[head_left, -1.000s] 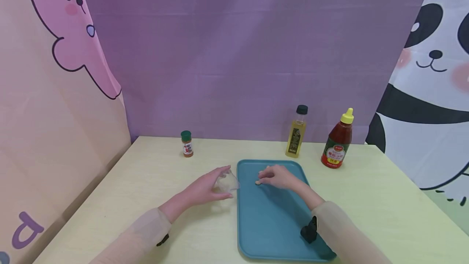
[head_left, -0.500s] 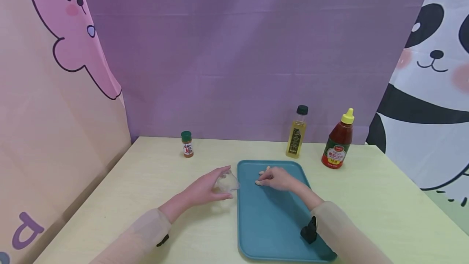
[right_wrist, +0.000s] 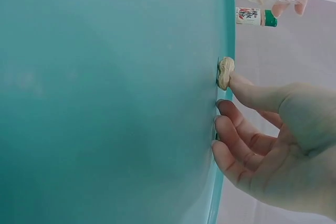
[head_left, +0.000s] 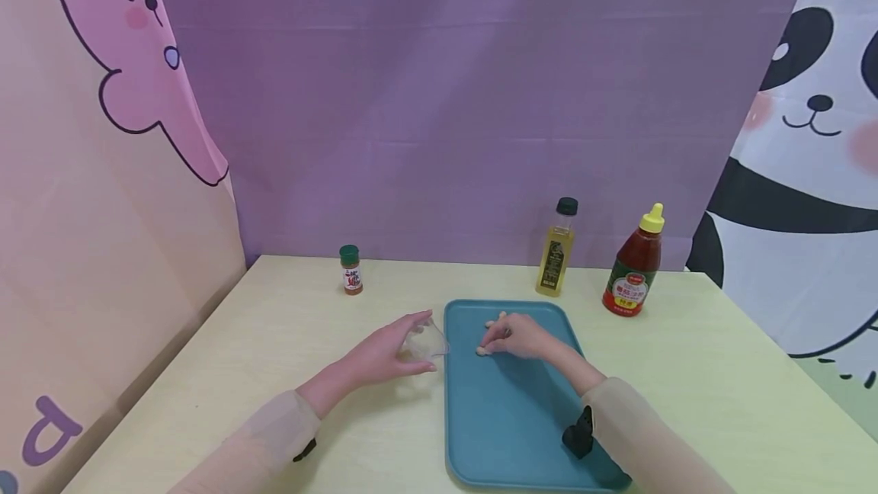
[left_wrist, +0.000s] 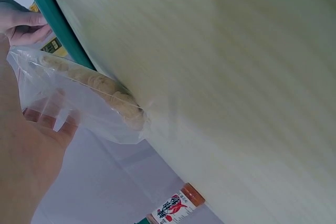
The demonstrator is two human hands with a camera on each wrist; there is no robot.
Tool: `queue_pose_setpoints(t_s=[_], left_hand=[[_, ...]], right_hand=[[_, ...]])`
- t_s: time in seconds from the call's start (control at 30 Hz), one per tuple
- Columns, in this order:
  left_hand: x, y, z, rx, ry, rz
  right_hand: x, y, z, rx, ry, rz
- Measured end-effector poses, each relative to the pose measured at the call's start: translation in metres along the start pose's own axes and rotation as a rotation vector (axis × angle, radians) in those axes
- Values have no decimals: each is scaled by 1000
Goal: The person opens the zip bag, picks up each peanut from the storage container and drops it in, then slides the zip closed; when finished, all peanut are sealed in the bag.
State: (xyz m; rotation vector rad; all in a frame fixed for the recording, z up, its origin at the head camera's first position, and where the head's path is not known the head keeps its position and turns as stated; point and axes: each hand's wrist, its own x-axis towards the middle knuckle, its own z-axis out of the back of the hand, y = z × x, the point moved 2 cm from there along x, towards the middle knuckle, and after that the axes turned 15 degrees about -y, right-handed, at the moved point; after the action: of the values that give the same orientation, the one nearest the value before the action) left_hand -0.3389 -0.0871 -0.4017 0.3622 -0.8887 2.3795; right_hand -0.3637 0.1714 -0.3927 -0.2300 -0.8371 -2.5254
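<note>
My left hand (head_left: 377,351) holds a clear plastic bag (head_left: 427,341) by the teal tray's left edge, thumb and fingers spread around it. In the left wrist view, several tan peanuts (left_wrist: 113,92) lie inside the bag. Over the far part of the tray (head_left: 507,425), my right hand (head_left: 521,335) pinches a peanut (right_wrist: 226,73) at the surface. The thumb touches its shell in the right wrist view; the index fingertip is hidden there. Small pale peanuts (head_left: 490,323) show just beyond the right fingers, partly covered by the hand.
A small green-capped spice jar (head_left: 350,271) stands at the back left of the table (head_left: 274,341). Behind the tray are an oil bottle (head_left: 556,250) and a ketchup bottle (head_left: 634,265) with a yellow cap. Purple cloth (head_left: 411,136) hangs behind the table.
The right fingertips and a peanut have shifted slightly nearer on the tray. Other peanuts beyond the hand have come into sight since one second ago. The left hand and bag stay put.
</note>
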Motion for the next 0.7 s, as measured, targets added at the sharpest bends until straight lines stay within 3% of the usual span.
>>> queue_pose_setpoints(t_s=[0.2, 0.43, 0.7], left_hand=[[0, -1, 1, 2, -1, -8], [0, 0, 0, 3, -2, -20], [0, 1, -1, 6, -3, -19]], right_hand=[[-1, 1, 0, 14, 21, -28], [-1, -4, 2, 47, 61, 55], [-4, 5, 4, 16, 81, 4]])
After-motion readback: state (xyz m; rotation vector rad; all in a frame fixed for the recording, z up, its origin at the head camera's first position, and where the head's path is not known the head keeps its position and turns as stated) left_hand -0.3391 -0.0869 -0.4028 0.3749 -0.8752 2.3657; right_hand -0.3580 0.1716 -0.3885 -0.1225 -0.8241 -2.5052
